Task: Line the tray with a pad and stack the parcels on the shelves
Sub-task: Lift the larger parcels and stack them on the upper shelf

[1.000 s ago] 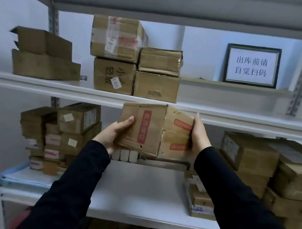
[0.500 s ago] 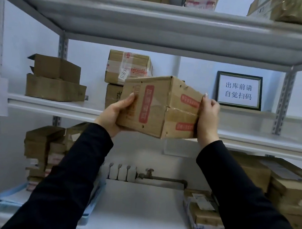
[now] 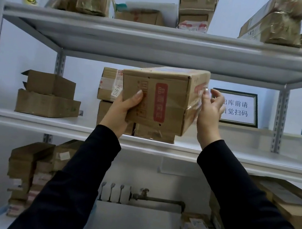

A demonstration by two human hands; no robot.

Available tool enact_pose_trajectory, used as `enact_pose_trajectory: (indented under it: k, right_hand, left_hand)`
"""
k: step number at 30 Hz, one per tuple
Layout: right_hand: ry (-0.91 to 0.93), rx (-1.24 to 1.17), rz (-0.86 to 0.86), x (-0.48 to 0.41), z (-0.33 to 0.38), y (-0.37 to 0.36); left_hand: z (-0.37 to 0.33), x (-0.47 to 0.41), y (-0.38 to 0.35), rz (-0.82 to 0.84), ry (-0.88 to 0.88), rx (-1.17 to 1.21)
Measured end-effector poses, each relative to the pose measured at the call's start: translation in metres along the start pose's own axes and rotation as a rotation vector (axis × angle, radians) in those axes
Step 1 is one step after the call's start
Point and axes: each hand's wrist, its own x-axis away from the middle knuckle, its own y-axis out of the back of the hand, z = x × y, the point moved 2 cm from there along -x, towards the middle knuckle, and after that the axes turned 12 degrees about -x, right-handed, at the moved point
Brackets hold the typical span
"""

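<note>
A brown cardboard parcel with a red label on its near face was held up just above the middle shelf. The grip of the left hand was clamped on the parcel's lower left corner: the thumb was laid on the near face, while the other fingers were hidden behind and beneath it. The right hand was raised above the middle shelf, just beside the parcel's right end, with its fingers bent and blurred; whether its grip was closed on the parcel or merely brushed it could not be told. On the middle shelf, behind the parcel, stacked boxes were partly covered by it, one of them marked with a white handwritten tag; whether the parcel touched them could not be told. Toward the left end of the middle shelf two further boxes were piled, the upper one with its flaps open. At the back of the middle shelf, toward its right end, a framed sign was propped against the wall and was partly hidden by the right hand. Wrapped packages were kept on the board above the middle shelf, and small cartons were heaped below its left end.
</note>
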Motion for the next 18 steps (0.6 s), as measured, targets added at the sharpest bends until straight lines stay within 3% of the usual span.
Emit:
enact_pose_trajectory:
  k: [5, 14, 18]
  right_hand:
    - [-0.037, -0.176, 0.252, -0.012, -0.018, -0.011]
    - [-0.051, -0.229, 0.375, -0.055, -0.044, -0.024]
    - [-0.081, -0.228, 0.519, -0.072, -0.052, -0.032]
  left_hand:
    - [0.008, -0.028, -0.013, -0.076, -0.017, -0.041]
    - [0.014, -0.087, -0.024, -0.203, 0.004, -0.118]
    - [0.019, -0.123, -0.034, -0.302, -0.015, -0.238]
